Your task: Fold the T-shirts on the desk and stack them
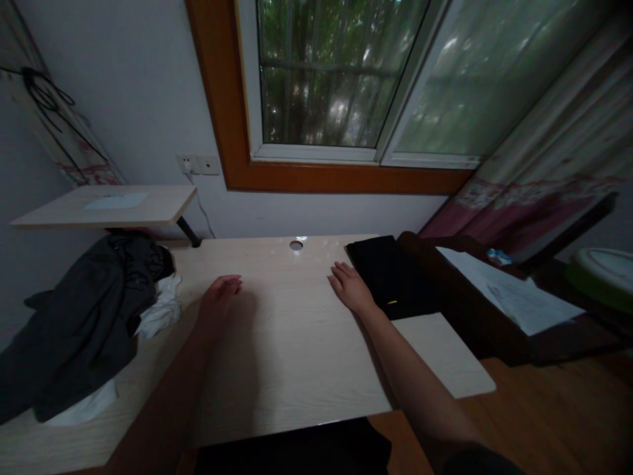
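Note:
My right hand (349, 285) lies palm down with its fingers stretched out, at the right part of the pale wood-grain desk (291, 356). Just beside it is a flat, folded black cloth (390, 277) with a small yellow mark; I cannot tell whether the hand touches it. My left hand (220, 295) is on the left side of the desk, turned on its edge, its fingers loosely bent and nothing visible in them. Left of that hand are a crumpled white cloth (163, 307) and a heap of dark grey clothing (93, 310).
A raised shelf (173, 198) with a paper (116, 200) stands at the back left. A cable hole (296, 245) sits near the desk's rear edge, below the window (326, 79). To the right are dark furniture (465, 316) and a white sheet (509, 293).

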Available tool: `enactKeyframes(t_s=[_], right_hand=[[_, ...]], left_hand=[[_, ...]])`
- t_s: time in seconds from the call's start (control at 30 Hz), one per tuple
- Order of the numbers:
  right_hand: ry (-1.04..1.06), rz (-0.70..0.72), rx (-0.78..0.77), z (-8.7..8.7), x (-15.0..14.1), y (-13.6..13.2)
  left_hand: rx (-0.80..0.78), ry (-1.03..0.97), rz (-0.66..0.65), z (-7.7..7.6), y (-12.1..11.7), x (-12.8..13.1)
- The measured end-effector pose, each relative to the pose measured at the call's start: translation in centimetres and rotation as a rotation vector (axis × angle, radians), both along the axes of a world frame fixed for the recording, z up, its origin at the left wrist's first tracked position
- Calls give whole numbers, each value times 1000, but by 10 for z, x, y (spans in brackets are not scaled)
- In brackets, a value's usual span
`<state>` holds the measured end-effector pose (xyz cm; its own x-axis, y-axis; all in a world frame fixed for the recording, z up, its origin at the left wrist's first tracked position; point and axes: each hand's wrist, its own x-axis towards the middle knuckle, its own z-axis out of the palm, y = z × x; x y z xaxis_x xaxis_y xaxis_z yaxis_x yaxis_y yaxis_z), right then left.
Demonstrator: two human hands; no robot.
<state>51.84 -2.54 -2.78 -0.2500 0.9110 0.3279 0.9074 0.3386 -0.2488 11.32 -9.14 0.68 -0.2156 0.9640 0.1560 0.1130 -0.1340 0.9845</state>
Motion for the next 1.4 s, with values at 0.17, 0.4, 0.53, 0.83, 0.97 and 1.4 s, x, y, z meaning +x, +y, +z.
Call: enactKeyframes(t_s=[0.17, 0.4, 0.53, 0.83, 0.97, 1.4], right_hand=[[24, 12, 16, 0, 2, -1], [7, 8, 10, -1, 3, 0], [-3, 11, 12, -2, 3, 1], [4, 17, 29, 0, 3, 1], [10, 17, 22, -2, 4, 2], [0, 11, 30, 2, 2, 0]], left_hand=[[287, 618, 416, 13, -1, -51], [347, 1050, 874, 30, -23, -101], [261, 1063, 860, 35, -31, -99], [86, 909, 977, 39, -39, -114], [124, 912, 963, 36, -40, -120], [445, 816, 792, 27, -22, -84]])
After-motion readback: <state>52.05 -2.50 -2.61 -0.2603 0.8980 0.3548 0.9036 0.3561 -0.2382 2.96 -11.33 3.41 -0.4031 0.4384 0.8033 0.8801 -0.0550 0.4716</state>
